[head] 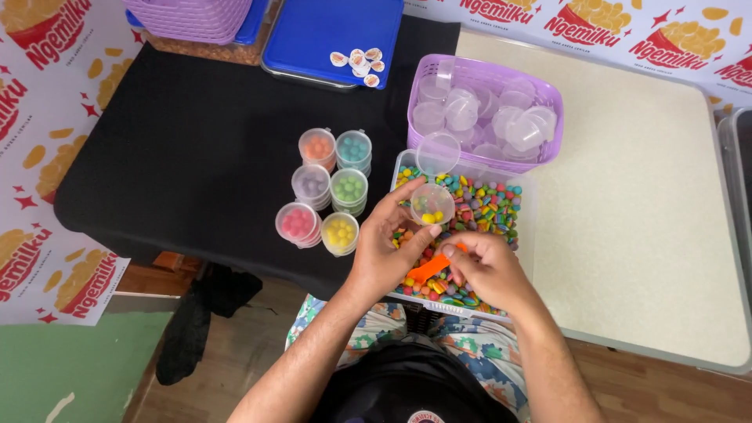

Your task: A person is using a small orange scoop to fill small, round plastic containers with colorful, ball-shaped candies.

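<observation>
The right hand is gripping an orange scoop, fingers curled around it, over the candy tray. Just beyond, the left hand is pinching a small clear cup holding a few candies above the tray. Filled cups are standing in pairs on the black worktop. Farther back, a purple basket is holding empty cups.

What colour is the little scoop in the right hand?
Orange; the scoop shows in the head view, held by the right hand.
</observation>
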